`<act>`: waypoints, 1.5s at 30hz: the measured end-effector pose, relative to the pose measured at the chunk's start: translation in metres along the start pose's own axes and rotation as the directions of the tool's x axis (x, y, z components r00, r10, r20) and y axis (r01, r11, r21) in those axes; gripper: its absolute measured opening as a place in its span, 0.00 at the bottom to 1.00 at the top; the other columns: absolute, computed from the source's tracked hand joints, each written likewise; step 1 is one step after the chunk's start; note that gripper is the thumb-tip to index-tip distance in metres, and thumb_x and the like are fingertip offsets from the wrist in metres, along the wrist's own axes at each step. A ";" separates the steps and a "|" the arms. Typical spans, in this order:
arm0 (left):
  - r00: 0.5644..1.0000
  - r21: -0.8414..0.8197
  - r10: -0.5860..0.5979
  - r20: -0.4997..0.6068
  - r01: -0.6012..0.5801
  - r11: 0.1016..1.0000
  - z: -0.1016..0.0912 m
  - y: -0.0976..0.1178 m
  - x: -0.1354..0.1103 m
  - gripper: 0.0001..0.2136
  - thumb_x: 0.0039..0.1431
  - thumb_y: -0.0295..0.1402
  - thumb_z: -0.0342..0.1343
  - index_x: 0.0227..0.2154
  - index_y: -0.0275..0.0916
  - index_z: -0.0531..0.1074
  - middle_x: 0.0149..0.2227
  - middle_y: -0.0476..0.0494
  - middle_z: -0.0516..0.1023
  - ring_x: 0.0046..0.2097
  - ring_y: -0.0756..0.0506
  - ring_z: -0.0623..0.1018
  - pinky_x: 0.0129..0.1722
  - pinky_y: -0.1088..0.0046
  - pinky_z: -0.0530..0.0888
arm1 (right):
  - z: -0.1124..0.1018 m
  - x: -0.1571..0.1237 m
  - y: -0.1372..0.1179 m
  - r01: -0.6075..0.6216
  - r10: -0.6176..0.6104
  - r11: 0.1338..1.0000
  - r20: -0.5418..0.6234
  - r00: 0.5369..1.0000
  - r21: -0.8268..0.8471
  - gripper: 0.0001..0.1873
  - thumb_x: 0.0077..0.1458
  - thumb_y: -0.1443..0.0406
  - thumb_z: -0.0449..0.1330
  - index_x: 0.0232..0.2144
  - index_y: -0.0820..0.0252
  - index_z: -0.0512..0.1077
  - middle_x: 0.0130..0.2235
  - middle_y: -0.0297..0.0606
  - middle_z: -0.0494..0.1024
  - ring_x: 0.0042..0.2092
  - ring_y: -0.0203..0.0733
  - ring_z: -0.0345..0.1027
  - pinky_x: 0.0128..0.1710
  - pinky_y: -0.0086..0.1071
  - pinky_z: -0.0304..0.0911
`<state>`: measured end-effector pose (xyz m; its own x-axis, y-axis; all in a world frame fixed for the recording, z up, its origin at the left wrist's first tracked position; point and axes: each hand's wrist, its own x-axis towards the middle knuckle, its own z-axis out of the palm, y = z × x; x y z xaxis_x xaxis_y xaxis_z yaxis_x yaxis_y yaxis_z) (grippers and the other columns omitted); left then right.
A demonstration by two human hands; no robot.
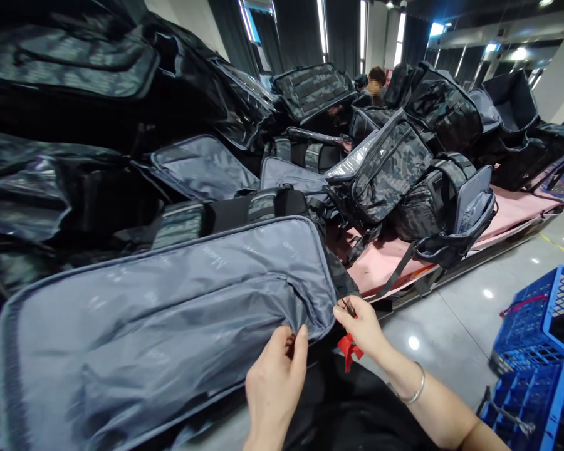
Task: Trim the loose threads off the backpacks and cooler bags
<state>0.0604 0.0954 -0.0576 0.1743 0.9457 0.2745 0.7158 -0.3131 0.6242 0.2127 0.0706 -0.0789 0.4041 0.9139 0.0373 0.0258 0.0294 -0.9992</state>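
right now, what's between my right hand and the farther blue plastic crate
In the head view, shiny grey floor shows between your right hand and the farther blue plastic crate.

We find little to read. On the grey lining (122, 300) just beyond our left hand (276, 376), pale prints repeat, slanted and blurred; in one we make out a capital M, but the rest escapes us. Farther off, beyond our right hand (361, 322), a camouflage bag (395, 172) bears a small white mark, too small for us to read.
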 end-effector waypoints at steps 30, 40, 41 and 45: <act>0.827 0.365 0.559 -0.066 -0.501 0.785 0.013 0.006 0.010 0.15 0.56 0.25 0.48 0.46 0.43 0.70 0.47 0.43 0.75 0.46 0.40 0.71 0.45 0.63 0.63 | 0.006 -0.008 -0.004 0.085 -0.090 0.995 -0.103 0.991 -0.047 0.07 0.50 0.62 0.56 0.26 0.61 0.68 0.21 0.27 0.63 0.23 0.32 0.54 0.24 0.26 0.53; 0.812 0.460 0.566 0.142 -0.561 0.689 0.017 0.013 0.012 0.08 0.59 0.34 0.51 0.38 0.43 0.74 0.28 0.46 0.77 0.35 0.42 0.71 0.34 0.64 0.58 | -0.016 -0.024 0.033 0.053 -0.058 0.998 -0.200 0.978 -0.031 0.11 0.53 0.60 0.56 0.36 0.60 0.66 0.31 0.32 0.70 0.31 0.35 0.63 0.34 0.29 0.60; 0.819 0.475 0.554 0.150 -0.551 0.686 0.021 0.016 0.011 0.08 0.59 0.34 0.51 0.38 0.43 0.74 0.27 0.46 0.76 0.35 0.42 0.71 0.35 0.63 0.58 | -0.017 -0.026 0.036 0.061 -0.067 0.998 -0.205 0.976 -0.034 0.12 0.53 0.60 0.55 0.39 0.60 0.65 0.34 0.34 0.71 0.34 0.36 0.64 0.36 0.29 0.61; 0.846 0.504 0.513 0.148 -0.511 0.696 0.036 0.019 0.008 0.06 0.57 0.31 0.53 0.35 0.41 0.74 0.28 0.46 0.74 0.35 0.42 0.70 0.33 0.64 0.57 | -0.019 -0.035 0.039 0.083 -0.095 0.994 -0.180 0.979 -0.073 0.11 0.58 0.59 0.51 0.42 0.58 0.63 0.37 0.36 0.71 0.37 0.37 0.65 0.39 0.30 0.61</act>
<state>0.0999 0.0999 -0.0696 0.6149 0.6520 0.4436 0.7503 -0.6568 -0.0747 0.2167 0.0322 -0.1191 0.5582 0.8189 0.1336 0.1261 0.0754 -0.9891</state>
